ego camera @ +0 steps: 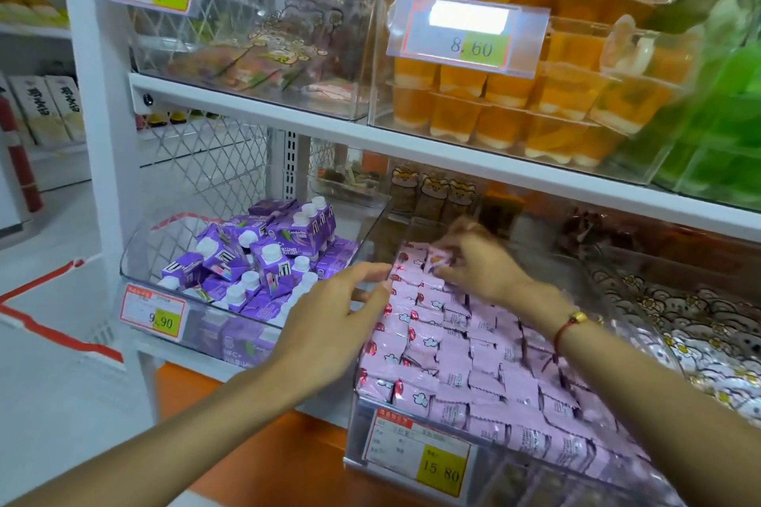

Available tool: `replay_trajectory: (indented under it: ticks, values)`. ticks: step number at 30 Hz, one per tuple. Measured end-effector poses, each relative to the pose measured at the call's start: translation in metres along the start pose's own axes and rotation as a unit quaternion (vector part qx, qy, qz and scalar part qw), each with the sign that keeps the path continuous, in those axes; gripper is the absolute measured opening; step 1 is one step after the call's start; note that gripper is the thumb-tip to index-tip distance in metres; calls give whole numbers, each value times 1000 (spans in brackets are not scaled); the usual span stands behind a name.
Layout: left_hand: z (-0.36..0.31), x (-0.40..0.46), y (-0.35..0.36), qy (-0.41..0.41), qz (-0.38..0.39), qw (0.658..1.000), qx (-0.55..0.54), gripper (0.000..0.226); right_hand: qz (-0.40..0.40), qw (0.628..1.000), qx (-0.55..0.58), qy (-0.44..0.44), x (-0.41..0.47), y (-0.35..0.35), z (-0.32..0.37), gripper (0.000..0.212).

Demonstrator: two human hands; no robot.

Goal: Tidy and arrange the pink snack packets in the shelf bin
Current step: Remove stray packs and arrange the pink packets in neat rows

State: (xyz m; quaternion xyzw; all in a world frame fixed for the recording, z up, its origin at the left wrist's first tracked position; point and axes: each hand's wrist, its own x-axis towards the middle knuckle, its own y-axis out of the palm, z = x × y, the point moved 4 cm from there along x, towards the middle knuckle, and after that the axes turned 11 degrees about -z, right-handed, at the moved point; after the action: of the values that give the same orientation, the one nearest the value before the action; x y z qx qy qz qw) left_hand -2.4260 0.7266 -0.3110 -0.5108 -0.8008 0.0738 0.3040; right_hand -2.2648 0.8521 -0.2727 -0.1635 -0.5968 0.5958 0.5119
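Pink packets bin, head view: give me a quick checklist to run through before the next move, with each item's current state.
1. Right hand has a grip on a packet: ok, its fingers pinch one pink packet at the back of the bin.
2. Left hand free to steady the rows: ok, fingers are straight, at the bin's left edge, holding nothing.
3. Pink packets lined up in rows: ok in the front and middle; back rows cannot tell, the right hand covers and blurs them.
4. Bin wall holds the front row: ok, nothing spills over.
5. Price label in place: ok.
6. Purple cartons in the neighbouring bin kept apart: ok.
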Motion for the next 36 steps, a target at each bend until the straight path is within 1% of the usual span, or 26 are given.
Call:
replay_trajectory:
  ticks: [2, 4, 5, 7, 10, 12, 13, 14, 16, 17, 18, 20, 22, 25, 27, 30, 32, 34, 35, 36]
  values:
    - [0, -2, 0, 2, -4, 1000, 10, 29, 7, 1000, -24, -2, -4, 16, -2, 36]
    - [0, -3, -1, 2, -5, 1000, 18, 30, -2, 1000, -6, 16, -8, 20, -8, 31]
    - [0, -4, 0, 0, -4, 1000, 23, 30, 7, 1000, 2, 19, -9, 21, -10, 27]
    - [-1, -4, 0, 1, -3, 999, 32, 31, 40, 999, 6, 2, -12, 22, -10, 24]
    - [-2, -3, 0, -1, -11, 999, 41, 31, 104, 994, 6, -28, -12, 18, -9, 29]
    - [-3, -3, 1, -2, -15, 999, 45, 30, 164, 986, 36, -14, -8, 13, -13, 30]
    - [-3, -4, 1, -2, -17, 999, 46, 29, 177, 983, 58, 4, -4, 9, -15, 30]
    - [-2, -4, 1, -2, -17, 999, 47, 29, 165, 983, 76, 20, 1, 7, -16, 28]
    - [-1, -3, 2, -2, -17, 999, 44, 28, 83, 990, 100, 56, 12, 5, -21, 16]
    - [0, -3, 2, -2, -16, 999, 42, 26, 49, 992, 96, 70, 15, 6, -22, 10]
    - [0, -3, 2, -3, -17, 999, 40, 23, 33, 994, 75, 73, 17, 10, -23, 8]
    - [-1, -3, 0, -4, -18, 999, 39, 18, 37, 997, 15, 71, 19, 21, -24, 15]
    - [-2, -3, 0, -3, -19, 999, 42, 17, 46, 996, -15, 77, 22, 27, -25, 24]
    - [-3, -3, 0, 1, -20, 999, 43, 17, 65, 995, -21, 73, 25, 28, -25, 19]
    - [-3, -3, 0, 4, -20, 999, 44, 17, 73, 995, -5, 65, 26, 27, -26, 14]
    - [-3, -3, -1, 8, -21, 999, 46, 17, 59, 996, 28, 59, 26, 23, -28, 12]
    - [-3, -3, -1, 10, -20, 999, 47, 17, 12, 998, 32, 46, 24, 21, -27, 11]
    - [-3, -4, 0, 8, -20, 999, 45, 19, -59, 998, 33, 16, 20, 18, -23, 8]
    - [-3, -4, 0, 7, -21, 999, 44, 20, -96, 993, 59, 17, 17, 15, -21, 7]
    - [-2, -4, 0, 8, -22, 999, 43, 20, -136, 985, 103, 35, 15, 10, -20, 6]
